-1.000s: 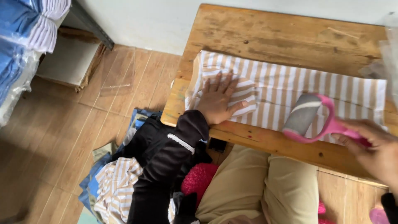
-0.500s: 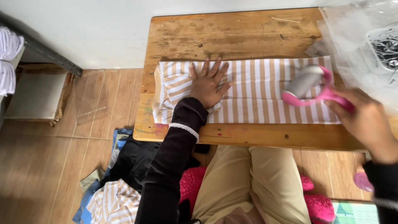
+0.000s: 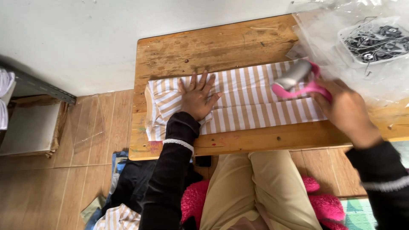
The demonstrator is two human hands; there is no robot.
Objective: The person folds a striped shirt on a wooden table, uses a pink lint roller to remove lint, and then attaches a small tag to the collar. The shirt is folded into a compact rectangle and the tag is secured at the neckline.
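Observation:
A folded tan-and-white striped cloth (image 3: 251, 100) lies along the near half of a wooden table (image 3: 213, 47). My left hand (image 3: 197, 97) presses flat on the cloth's left part, fingers spread. My right hand (image 3: 346, 108) grips the pink handle of a small hand iron (image 3: 295, 79) with a grey body, which rests on the cloth's right part.
A clear plastic bag (image 3: 362, 51) holding dark printed items covers the table's far right corner. Under the table's left side, a pile of clothes (image 3: 123, 196) lies on the wood-pattern floor. A metal shelf frame (image 3: 34, 85) stands at the left by the white wall.
The view has shifted, so the table now sits more central. The iron in my right hand has slid slightly farther along the cloth. My left hand stays pressed on the cloth.

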